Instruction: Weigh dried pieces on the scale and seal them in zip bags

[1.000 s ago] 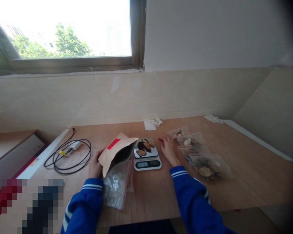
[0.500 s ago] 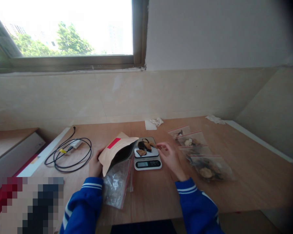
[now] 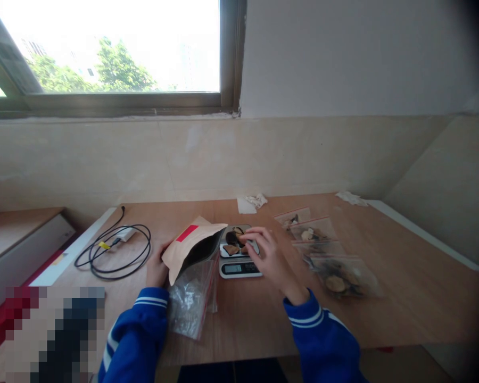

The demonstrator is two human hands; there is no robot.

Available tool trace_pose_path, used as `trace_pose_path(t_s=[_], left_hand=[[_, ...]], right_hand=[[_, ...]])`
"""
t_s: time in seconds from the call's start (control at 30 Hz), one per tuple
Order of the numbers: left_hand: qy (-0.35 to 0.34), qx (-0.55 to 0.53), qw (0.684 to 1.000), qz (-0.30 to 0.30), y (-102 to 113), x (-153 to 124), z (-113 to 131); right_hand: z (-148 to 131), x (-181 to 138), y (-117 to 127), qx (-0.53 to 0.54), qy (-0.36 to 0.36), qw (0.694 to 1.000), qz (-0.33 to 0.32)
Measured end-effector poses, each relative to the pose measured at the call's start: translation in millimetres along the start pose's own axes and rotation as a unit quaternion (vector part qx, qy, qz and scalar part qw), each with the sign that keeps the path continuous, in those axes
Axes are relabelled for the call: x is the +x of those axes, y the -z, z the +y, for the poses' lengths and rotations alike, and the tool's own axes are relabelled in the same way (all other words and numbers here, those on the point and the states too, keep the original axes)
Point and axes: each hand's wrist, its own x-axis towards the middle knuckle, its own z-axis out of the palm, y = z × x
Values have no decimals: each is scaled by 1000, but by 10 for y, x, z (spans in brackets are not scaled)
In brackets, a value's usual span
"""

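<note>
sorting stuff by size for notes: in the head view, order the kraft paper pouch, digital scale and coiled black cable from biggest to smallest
1. coiled black cable, widest spread
2. kraft paper pouch
3. digital scale, partly hidden by the right hand

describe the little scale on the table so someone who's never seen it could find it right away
On the wooden table under the window, look between the open kraft paper pouch and the row of clear zip bags. The digital scale sits there, under the right hand. It alone has a small front display and a metal platform with dark dried pieces.
</note>
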Motion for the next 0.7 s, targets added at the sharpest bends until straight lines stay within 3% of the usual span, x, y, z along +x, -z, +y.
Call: trace_pose_path(t_s=[0.07, 0.13, 0.27, 0.37, 0.5, 0.7], left_hand=[[-1, 2, 1000, -2, -1, 1, -1], [-2, 6, 1000, -2, -4, 2, -8], [-7, -10, 1000, -4, -19, 1, -58], [-17, -23, 1000, -10, -41, 3, -131], [-13, -28, 999, -13, -73, 6, -231], [-18, -39, 999, -16, -78, -8, -235]], right_hand=[[-290, 104, 51, 45, 38, 998, -20], [-539, 188, 24, 66, 74, 992, -83], [-837, 286, -181, 23, 97, 977, -189], [-927, 335, -357, -37, 72, 961, -265], [-938, 411, -616, -73, -14, 935, -346], [-878, 496, -1112, -77, -43, 924, -372]])
